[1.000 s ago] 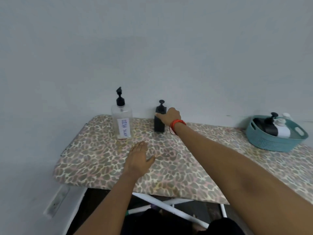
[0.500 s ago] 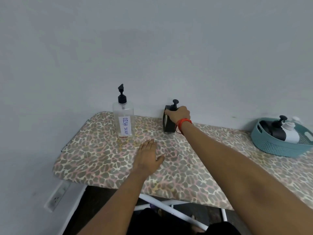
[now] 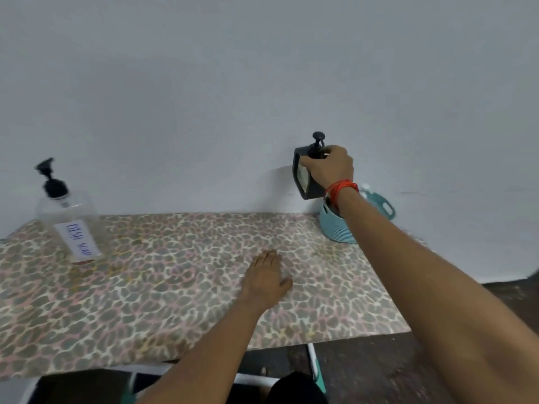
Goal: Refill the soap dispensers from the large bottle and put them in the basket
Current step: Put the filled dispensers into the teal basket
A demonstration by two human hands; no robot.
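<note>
- Head view: black soap dispenser [image 3: 303,179] is up in the air, clear of the table, tilted, with its pump top pointing up.
- Right hand [image 3: 331,167] grips it from above, fingers curled round the shoulder just under the pump, clamped tight.
- Red band [image 3: 341,188] sits on that wrist, just behind the grip.
- Teal basket [image 3: 335,228] sits right below the grip and slightly to its right, on the far right corner of the table; the wrist hides part of it. Dispenser base hangs above the basket's left rim, not inside it.
- White cap [image 3: 365,188] pokes out of the basket just beyond the wrist; the rest of the contents can't be made out.
- Left hand [image 3: 268,278] lies below and left of the grip, fingers straight, palm flat on the leopard-print table [image 3: 160,301], holding nothing.
- Large clear bottle [image 3: 70,225], black pump, label reading "DISH SOAP", stands far left of the grip, well apart, on the table by the wall; blurred.
</note>
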